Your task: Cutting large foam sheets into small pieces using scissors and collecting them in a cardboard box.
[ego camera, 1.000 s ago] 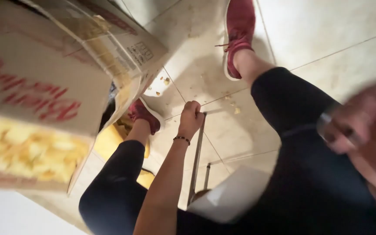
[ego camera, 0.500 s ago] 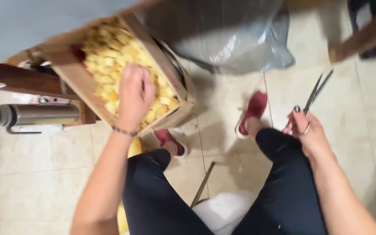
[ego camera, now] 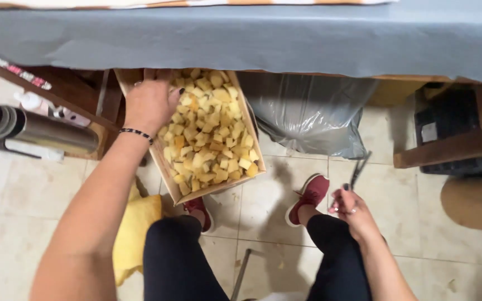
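My left hand (ego camera: 150, 103) rests on the left rim of a cardboard box (ego camera: 169, 173) filled with yellow cubed pieces (ego camera: 210, 134), gripping its edge under the table. A dark beaded bracelet circles that wrist. My right hand (ego camera: 351, 209) hangs over my right knee and holds a pair of metal tongs (ego camera: 359, 169) that point up and away from me. My legs in black trousers and red shoes (ego camera: 309, 195) stand on the tiled floor below the box.
A grey cloth (ego camera: 263, 39) covers the table above. A grey plastic bag (ego camera: 308, 111) sits right of the box. A metal flask (ego camera: 34, 129) lies on a wooden shelf at left. A yellow cloth (ego camera: 135, 231) lies on the floor. Dark crate at right.
The view has swung from a blurred floor and box side to a steady look down. The box now sits lower and nearer, with my left hand moved to its upper left rim.
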